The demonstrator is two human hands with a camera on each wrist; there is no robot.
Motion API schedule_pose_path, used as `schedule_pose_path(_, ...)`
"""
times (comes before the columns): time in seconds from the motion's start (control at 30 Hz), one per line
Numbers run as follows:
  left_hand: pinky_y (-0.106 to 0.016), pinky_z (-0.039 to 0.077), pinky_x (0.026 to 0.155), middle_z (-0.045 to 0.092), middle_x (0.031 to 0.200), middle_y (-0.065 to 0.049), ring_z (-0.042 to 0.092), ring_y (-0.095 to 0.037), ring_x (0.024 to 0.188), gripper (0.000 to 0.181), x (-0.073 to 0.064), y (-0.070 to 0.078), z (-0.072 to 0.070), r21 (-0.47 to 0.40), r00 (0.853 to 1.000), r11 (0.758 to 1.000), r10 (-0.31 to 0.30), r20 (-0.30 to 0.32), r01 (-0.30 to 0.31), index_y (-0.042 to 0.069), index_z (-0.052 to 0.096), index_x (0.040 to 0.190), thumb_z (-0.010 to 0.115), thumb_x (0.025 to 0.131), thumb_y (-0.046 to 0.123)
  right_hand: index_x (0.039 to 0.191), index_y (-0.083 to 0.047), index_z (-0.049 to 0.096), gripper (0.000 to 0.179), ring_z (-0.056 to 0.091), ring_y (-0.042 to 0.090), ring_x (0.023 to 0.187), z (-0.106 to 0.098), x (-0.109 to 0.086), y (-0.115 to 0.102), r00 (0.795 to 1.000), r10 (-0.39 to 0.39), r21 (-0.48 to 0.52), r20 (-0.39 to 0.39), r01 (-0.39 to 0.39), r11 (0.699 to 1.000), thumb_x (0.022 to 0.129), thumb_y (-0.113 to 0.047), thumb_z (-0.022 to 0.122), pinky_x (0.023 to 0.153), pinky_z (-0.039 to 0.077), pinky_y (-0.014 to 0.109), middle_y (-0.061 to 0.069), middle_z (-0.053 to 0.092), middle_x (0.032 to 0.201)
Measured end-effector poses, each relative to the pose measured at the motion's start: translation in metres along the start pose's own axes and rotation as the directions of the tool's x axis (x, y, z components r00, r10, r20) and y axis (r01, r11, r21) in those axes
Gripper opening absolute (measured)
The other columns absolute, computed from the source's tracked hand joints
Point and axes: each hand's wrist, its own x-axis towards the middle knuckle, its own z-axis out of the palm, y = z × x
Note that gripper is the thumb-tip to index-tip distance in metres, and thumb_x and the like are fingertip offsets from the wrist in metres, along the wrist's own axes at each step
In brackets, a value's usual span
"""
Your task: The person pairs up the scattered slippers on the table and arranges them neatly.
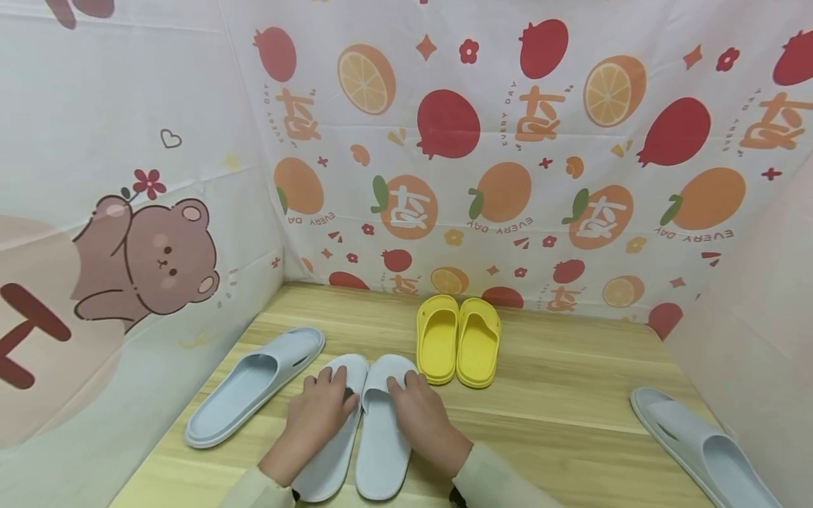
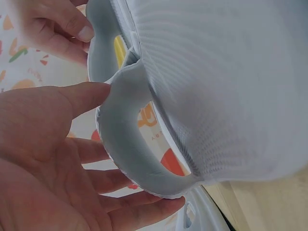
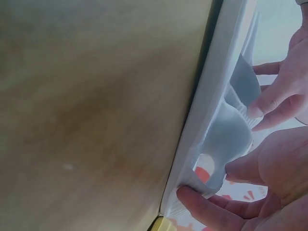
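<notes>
Head view: two pale grey slippers stand side by side on the wood-grain surface (image 1: 559, 423), toes toward twelve o'clock. Left hand (image 1: 314, 416) lies at nine o'clock over the left slipper (image 1: 335, 455); thumb and fingertips touch its strap, fingers spread, nearly straight, released. Right hand (image 1: 422, 413) is at three o'clock of the right slipper (image 1: 382, 441), thumb against the strap's edge, index finger at its outer side; whether they pinch cannot be told. From the pair, yellow clogs (image 1: 438, 346) stand near at two o'clock, one grey slipper (image 1: 254, 386) at ten, another (image 1: 689, 430) well apart at three.
</notes>
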Motion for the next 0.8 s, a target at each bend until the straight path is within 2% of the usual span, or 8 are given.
schedule_pose_path(0.13,-0.048,0.046,0.053,0.057,0.107,-0.019,0.055,-0.039,0.088,0.05,0.005,-0.002,0.0,-0.013,1.0,1.0,-0.018,0.017,0.018,0.004,0.055,0.12,0.068,0.086,0.038,0.118,-0.012,0.064,0.034,0.047,0.019,0.074,0.003,0.006,-0.001,1.0,0.013,-0.004,0.005,-0.013,1.0,0.084,-0.006,0.064,0.046,0.037,0.022,0.01,0.054,0.089)
schedule_pose_path(0.47,-0.057,0.048,0.067,0.054,0.12,-0.022,0.053,-0.044,0.103,0.051,0.022,-0.006,0.004,-0.078,0.997,0.995,-0.054,0.056,0.058,0.003,0.052,0.126,0.066,0.088,0.035,0.115,-0.013,0.066,0.032,0.05,0.021,0.074,0.009,0.018,-0.002,0.999,0.044,-0.057,-0.019,-0.045,0.997,0.084,-0.007,0.064,0.051,0.042,0.026,0.01,0.055,0.088)
schedule_pose_path(0.8,-0.062,0.044,0.08,0.049,0.129,-0.025,0.047,-0.047,0.116,0.055,0.041,-0.014,0.011,-0.131,0.992,0.987,-0.08,0.093,0.092,0.002,0.048,0.133,0.064,0.09,0.032,0.119,-0.013,0.065,0.029,0.052,0.022,0.078,0.016,0.036,-0.001,0.995,0.091,-0.085,0.052,-0.086,0.993,0.09,-0.01,0.061,0.055,0.046,0.027,0.012,0.058,0.093)
